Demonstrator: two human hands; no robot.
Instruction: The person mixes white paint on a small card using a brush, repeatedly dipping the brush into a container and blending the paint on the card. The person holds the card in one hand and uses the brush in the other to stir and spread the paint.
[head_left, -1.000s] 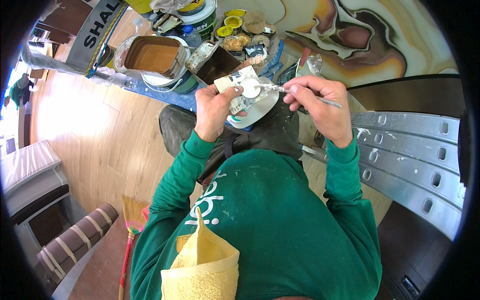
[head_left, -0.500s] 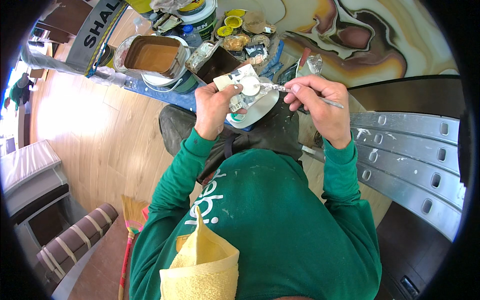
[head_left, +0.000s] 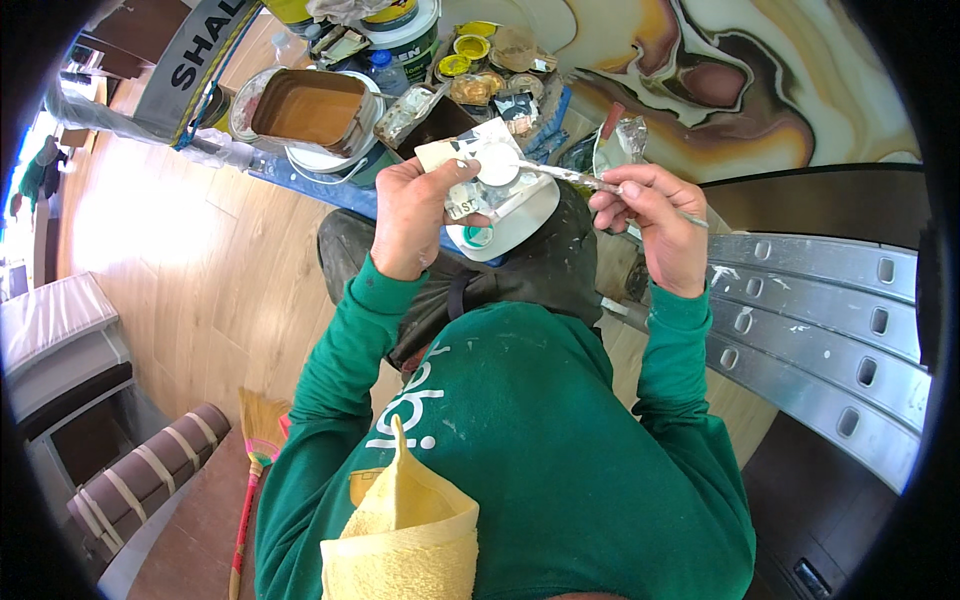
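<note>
My left hand grips a paint-smeared card between thumb and fingers. On the card sits a round white patch, either paint or a small lid; I cannot tell which. Pinched in my right hand is a slim paintbrush, its handle spattered with paint. The brush's tip reaches the edge of the white patch, and its bristles are hard to make out. Beneath the card, over my lap, lies a white plastic lid-like piece with a green round spot.
Beyond my hands stand a square tub of brown paint, paint buckets and several small open paint pots. A metal ladder lies to the right, under a marbled panel. A broom rests at the left.
My right hand has drawn back slightly to the right, showing more of the brush. My left hand has shifted a little left, still gripping the card.
</note>
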